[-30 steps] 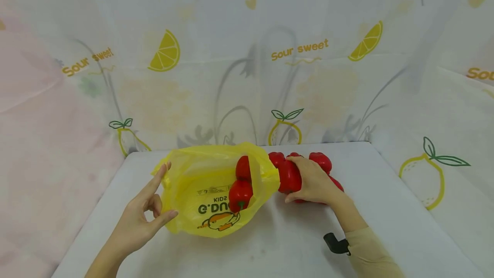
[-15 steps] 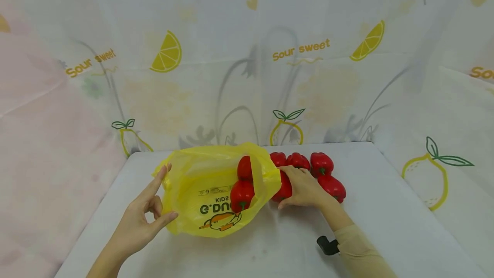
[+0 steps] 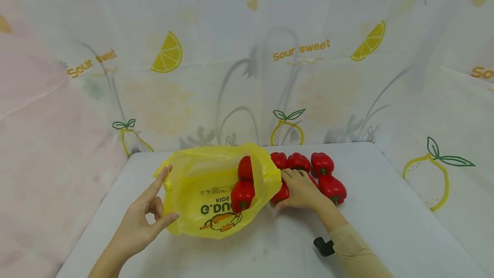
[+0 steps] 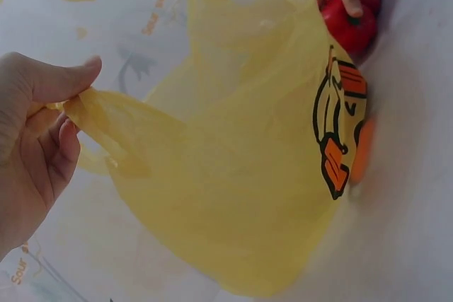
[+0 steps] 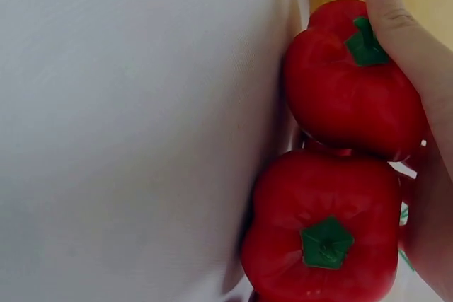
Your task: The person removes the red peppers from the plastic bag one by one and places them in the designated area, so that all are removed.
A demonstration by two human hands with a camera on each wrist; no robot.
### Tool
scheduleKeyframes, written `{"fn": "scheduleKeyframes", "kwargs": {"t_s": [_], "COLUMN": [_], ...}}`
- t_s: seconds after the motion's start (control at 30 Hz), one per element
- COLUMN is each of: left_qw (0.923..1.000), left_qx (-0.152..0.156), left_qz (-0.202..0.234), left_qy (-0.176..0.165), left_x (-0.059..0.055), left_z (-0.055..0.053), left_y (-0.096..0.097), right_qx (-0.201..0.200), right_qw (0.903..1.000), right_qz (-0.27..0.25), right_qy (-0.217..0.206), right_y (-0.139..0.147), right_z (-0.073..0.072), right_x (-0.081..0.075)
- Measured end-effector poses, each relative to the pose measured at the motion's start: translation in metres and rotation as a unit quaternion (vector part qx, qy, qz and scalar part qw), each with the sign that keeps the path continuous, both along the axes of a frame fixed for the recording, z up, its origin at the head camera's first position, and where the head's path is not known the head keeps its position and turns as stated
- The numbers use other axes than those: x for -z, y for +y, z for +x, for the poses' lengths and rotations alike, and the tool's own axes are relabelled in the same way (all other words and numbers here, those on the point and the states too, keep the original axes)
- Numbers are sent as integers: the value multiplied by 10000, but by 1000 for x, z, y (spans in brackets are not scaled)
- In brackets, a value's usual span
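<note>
In the head view my left hand point(image 3: 137, 220) pinches the left edge of a yellow plastic bag point(image 3: 216, 226) with a duck print; the left wrist view shows thumb and fingers on a gathered strip of the bag point(image 4: 233, 189). Within its wide mouth show two red bell peppers point(image 3: 242, 196), partly covered by the bag's right flap. Just right of the flap, my right hand point(image 3: 300, 190) grips another red bell pepper point(image 3: 281, 194) low at the table. Thumb against that bell pepper point(image 5: 354, 90) near its green stem shows in the right wrist view; the other fingertips are hidden.
Several more red bell peppers point(image 3: 332, 188) are grouped behind and right of my right hand. One bell pepper point(image 5: 322, 224) lies close to the gripped one. The white table point(image 3: 386, 226) meets a lemon-printed cloth point(image 3: 216, 76) at the back. A black wrist-camera mount point(image 3: 323, 247) hangs by the right sleeve.
My right hand has moved left with the bell pepper, closer to the bag's right flap. More bell peppers behind it now show. The left hand holds its place on the bag.
</note>
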State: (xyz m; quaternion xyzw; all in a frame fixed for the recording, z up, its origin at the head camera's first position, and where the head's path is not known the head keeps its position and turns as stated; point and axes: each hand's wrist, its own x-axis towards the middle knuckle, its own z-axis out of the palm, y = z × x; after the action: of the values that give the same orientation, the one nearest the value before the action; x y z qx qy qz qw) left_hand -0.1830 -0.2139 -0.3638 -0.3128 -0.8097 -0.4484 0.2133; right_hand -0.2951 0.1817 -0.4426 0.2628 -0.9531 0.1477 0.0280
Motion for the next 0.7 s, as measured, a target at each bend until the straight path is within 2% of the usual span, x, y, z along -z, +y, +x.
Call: {"fn": "scheduleKeyframes", "kwargs": {"t_s": [0.27,0.43,0.53,0.7], "left_qw": [9998,9997,9999,10000], "left_qx": [-2,-11,6,32], "left_qz": [-151,-200,-122,9], "left_qy": [-113,-118,-56,36], "left_x": [-3,-3,-2,0], "left_z": [1,0,-1,-1], "left_y": [0,0,0,1], "right_qx": [-69,87,186,112], "right_qw": [10000,9999,9997,9998], "right_qz": [44,54,12,-79], "right_qy": [39,-72,-148,-173], "right_y": [-1,0,1,1], "right_z": [1,3,5,6], "right_x": [0,-5,-8,-11]}}
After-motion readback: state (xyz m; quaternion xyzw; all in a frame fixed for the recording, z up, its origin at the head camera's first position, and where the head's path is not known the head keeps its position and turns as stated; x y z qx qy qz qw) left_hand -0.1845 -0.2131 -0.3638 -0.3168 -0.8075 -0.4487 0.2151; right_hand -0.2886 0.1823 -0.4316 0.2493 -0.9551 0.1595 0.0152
